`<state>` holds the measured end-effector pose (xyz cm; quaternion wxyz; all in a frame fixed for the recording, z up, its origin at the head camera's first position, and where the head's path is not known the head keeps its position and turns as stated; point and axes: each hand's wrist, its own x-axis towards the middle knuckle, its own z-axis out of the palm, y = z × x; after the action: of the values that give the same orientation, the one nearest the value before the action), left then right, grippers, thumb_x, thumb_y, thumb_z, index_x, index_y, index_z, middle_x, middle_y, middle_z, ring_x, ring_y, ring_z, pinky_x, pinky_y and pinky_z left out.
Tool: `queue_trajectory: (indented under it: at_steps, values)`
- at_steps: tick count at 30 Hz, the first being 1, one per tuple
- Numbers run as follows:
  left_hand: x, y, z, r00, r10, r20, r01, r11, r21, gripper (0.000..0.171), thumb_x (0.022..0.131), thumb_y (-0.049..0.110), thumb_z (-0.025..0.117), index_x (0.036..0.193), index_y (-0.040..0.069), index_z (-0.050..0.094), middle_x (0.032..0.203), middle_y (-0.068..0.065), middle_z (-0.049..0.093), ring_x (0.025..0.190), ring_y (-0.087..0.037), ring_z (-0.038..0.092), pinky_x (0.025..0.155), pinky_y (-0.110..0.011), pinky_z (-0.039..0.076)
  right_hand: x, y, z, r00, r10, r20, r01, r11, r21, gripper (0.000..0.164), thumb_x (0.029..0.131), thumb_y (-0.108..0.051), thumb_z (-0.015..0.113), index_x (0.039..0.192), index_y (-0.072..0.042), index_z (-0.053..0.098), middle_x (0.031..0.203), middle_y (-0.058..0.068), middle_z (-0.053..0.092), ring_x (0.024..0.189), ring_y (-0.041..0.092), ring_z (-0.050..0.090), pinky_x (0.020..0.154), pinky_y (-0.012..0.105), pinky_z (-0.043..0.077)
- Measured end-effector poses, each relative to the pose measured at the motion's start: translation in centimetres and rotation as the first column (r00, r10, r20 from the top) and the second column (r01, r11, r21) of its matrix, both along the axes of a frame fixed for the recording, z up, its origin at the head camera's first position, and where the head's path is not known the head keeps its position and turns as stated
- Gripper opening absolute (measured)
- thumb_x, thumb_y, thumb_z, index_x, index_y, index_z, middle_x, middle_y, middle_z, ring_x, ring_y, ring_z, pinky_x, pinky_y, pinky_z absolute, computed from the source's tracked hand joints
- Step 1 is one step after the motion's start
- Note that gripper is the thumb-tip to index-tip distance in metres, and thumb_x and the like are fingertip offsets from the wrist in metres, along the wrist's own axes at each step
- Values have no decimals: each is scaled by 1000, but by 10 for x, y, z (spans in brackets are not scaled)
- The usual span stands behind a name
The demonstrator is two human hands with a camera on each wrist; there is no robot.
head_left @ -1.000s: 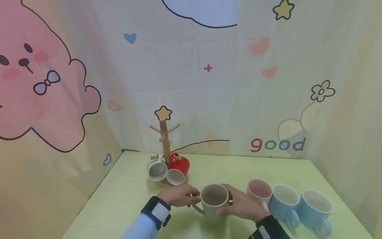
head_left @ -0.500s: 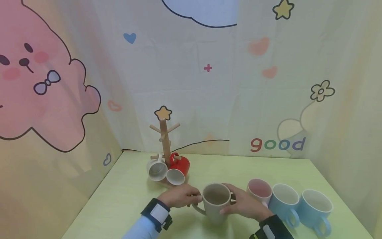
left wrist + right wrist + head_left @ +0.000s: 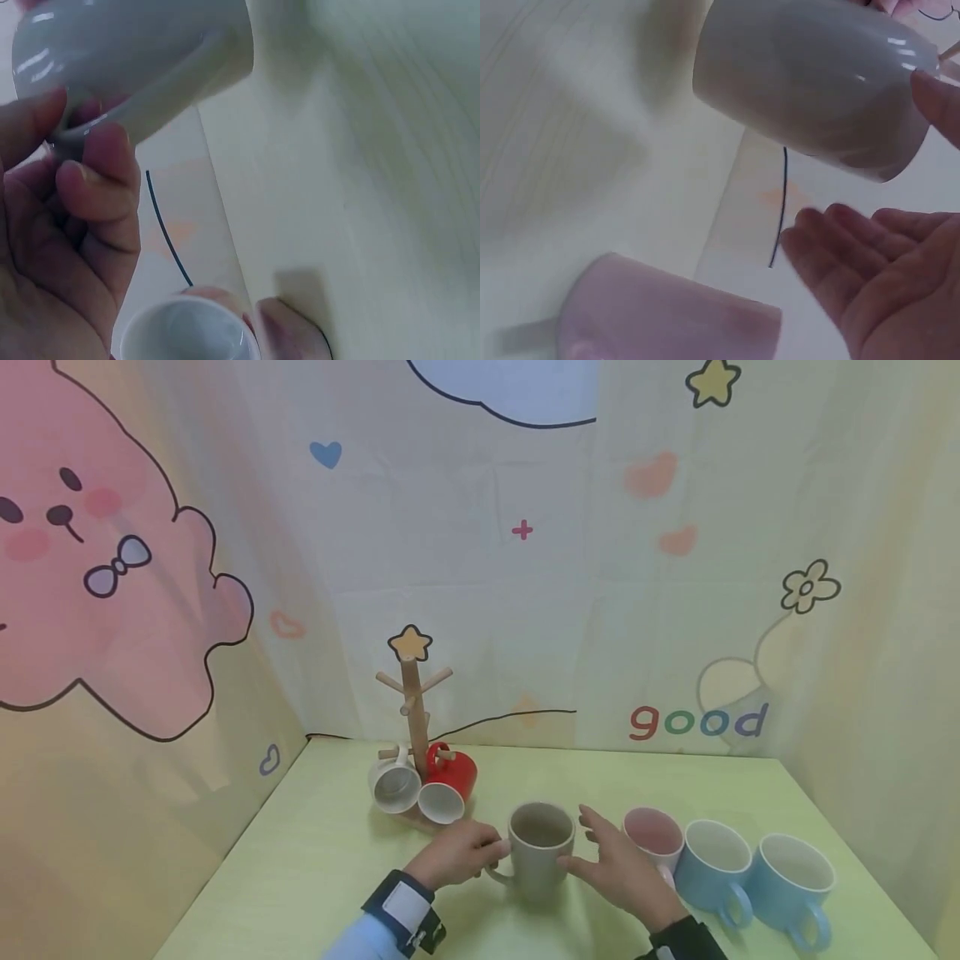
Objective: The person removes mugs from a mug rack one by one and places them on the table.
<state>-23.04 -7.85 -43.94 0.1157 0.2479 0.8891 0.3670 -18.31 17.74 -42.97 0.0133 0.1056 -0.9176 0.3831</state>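
A grey mug [image 3: 538, 870] stands upright in front of me, its handle turned to the left. My left hand [image 3: 456, 855] grips that handle, thumb and fingers around it in the left wrist view, where the mug [image 3: 142, 52] fills the top. On the other side, my right hand [image 3: 628, 870] has its fingers spread off the mug. Its thumb tip is at the mug's wall; whether it touches, I cannot tell. In the right wrist view the palm [image 3: 907, 300] shows with fingers extended. The mug appears raised slightly above the table.
A wooden mug tree [image 3: 414, 718] stands at the back left, with a white mug [image 3: 375, 781] and a red mug [image 3: 463, 775] hung on its lower pegs. A pink mug [image 3: 654, 835] and two blue mugs [image 3: 701, 878] line the right of the pale green table [image 3: 300, 860].
My right hand has let go of the grey mug, its fingers spreading away from the wall. The mug has shifted slightly up in the head view, still held by my left hand.
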Motion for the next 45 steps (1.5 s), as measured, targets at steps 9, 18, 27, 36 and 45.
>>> queue_trajectory:
  at_steps: [9, 18, 27, 36, 45]
  values:
    - [5, 22, -12, 976, 147, -164, -133, 987, 93, 26, 98, 22, 61, 80, 4, 68, 64, 4, 54, 59, -11, 47, 53, -25, 39, 14, 3, 9, 988, -44, -146, 71, 980, 185, 85, 91, -50, 67, 147, 7, 36, 145, 31, 43, 133, 45, 42, 104, 59, 38]
    - [10, 49, -34, 924, 325, -204, -286, 938, 198, 29, 94, 23, 65, 69, 10, 64, 61, 6, 53, 59, -9, 47, 53, -25, 40, 23, 9, 11, 984, -45, -171, 95, 949, 300, 103, 83, -68, 64, 149, 6, 35, 147, 41, 30, 131, 56, 37, 99, 67, 36]
    - [18, 71, -44, 869, 427, -250, -363, 894, 263, 30, 91, 24, 69, 65, 11, 60, 57, 8, 48, 55, -8, 43, 50, -24, 36, 23, 15, 4, 958, -50, -283, 154, 921, 359, 100, 82, -64, 68, 143, 10, 41, 136, 37, 45, 122, 52, 48, 97, 63, 41]
    - [23, 95, -47, 885, 430, -178, -365, 879, 306, 33, 90, 23, 73, 64, 10, 58, 58, 9, 44, 55, -5, 40, 50, -21, 33, 22, 19, 10, 980, -75, -182, 138, 921, 363, 95, 78, -59, 75, 138, 10, 47, 131, 34, 52, 122, 47, 50, 94, 59, 46]
    - [32, 113, -46, 928, 368, 56, -357, 836, 416, 26, 90, 22, 74, 70, 7, 65, 59, 7, 56, 45, -5, 53, 42, -20, 40, 24, 21, 18, 995, -87, -39, 95, 907, 410, 74, 76, -52, 79, 120, 6, 62, 102, 16, 68, 89, 29, 64, 77, 50, 53]
